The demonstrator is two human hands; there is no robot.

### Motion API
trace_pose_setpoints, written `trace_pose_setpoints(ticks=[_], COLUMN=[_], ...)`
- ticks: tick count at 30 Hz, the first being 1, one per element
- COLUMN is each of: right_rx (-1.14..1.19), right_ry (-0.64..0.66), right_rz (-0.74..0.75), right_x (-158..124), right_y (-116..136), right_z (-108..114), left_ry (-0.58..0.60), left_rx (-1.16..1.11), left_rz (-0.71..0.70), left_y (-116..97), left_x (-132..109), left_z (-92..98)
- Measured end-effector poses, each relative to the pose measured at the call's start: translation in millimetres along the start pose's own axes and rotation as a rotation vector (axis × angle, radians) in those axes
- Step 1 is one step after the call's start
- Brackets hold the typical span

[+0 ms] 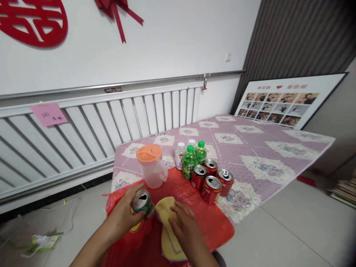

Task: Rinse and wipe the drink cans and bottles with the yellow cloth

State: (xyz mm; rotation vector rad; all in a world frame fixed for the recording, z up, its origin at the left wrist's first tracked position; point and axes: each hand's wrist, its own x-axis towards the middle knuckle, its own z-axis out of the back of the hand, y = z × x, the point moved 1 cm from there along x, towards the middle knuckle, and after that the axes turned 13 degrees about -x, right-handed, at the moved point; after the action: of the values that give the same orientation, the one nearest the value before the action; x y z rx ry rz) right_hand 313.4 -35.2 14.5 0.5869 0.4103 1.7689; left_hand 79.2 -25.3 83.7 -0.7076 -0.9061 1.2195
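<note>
My left hand (125,210) is wrapped round a green can (148,207) with an opened top, tilted a little above the red plastic bag (217,222). On the bag, a folded yellow cloth (169,237) lies beside the can. My right hand (185,226) rests on or just over this cloth, its fingers slightly bent and apart; whether it grips any of the cloth is unclear. Behind the can stands a clear pitcher (152,174) with an orange lid. To the right, several red cans (211,193) are grouped by green-capped bottles (189,165) and white-capped bottles (180,155).
A purple patterned tablecloth (261,148) covers the table, with its edge at the right. A white radiator (125,118) runs along the wall behind. A photo board (280,104) leans at the back right. A packet (46,241) lies on the floor at left.
</note>
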Motion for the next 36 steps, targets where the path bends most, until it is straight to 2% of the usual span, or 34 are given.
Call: trace_pose_setpoints(ticks=[4,9,12,16,20,27,36], right_rx=[0.085,0.094,0.074,0.029,0.011,-0.008,-0.001], right_ry=[-0.088,-0.087,-0.078,-0.058,-0.052,-0.043,-0.043], right_rz=[-0.016,-0.067,-0.110,-0.147,-0.167,-0.199,-0.195], right_x=[-1.3,-2.5,-3.8,-5.7,-7.3,-7.0,-6.1], right_y=[-14.3,-30.1,-35.8,-40.6,-45.4,-47.3,-50.0], right_z=[14.5,27.7,35.0,41.8,44.0,45.4,46.0], left_ry=[0.033,0.127,0.140,0.145,0.123,0.137,0.147], left_rx=[-0.027,-0.093,-0.130,-0.130,-0.075,-0.042,-0.002], left_rz=[-0.043,-0.113,-0.123,-0.148,-0.138,-0.119,-0.078], left_y=[-31.1,-56.6,-54.4,-36.8,-22.1,-16.4,-14.4], left_x=[13.5,41.4,60.3,80.1,91.3,97.5,96.9], left_z=[-21.4,-61.6,-92.7,-132.7,-161.4,-185.5,-194.1])
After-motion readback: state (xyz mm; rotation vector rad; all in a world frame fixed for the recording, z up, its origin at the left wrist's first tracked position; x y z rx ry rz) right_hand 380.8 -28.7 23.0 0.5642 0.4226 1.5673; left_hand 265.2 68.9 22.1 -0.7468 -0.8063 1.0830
